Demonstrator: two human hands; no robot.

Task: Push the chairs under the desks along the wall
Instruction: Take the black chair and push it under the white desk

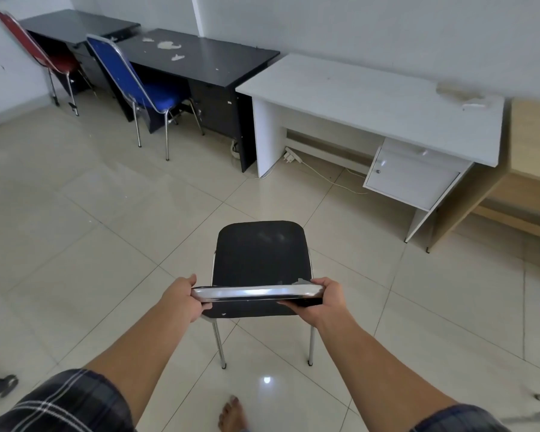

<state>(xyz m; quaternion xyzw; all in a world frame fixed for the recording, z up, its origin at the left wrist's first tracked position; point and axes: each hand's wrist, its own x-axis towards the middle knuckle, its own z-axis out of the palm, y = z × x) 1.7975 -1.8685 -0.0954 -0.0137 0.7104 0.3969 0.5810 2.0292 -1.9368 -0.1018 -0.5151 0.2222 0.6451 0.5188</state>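
Note:
A black chair with a chrome-edged backrest stands on the tiled floor in front of me, its seat facing the white desk. My left hand grips the left end of the backrest's top rail and my right hand grips the right end. The chair is well short of the white desk, apart from it. Further left, a blue chair sits partly under a black desk, and a red chair leans at another black desk in the far corner.
A power strip with a white cable lies on the floor under the white desk, whose drawer unit hangs on its right side. A wooden desk stands at the far right. My bare foot is below the chair.

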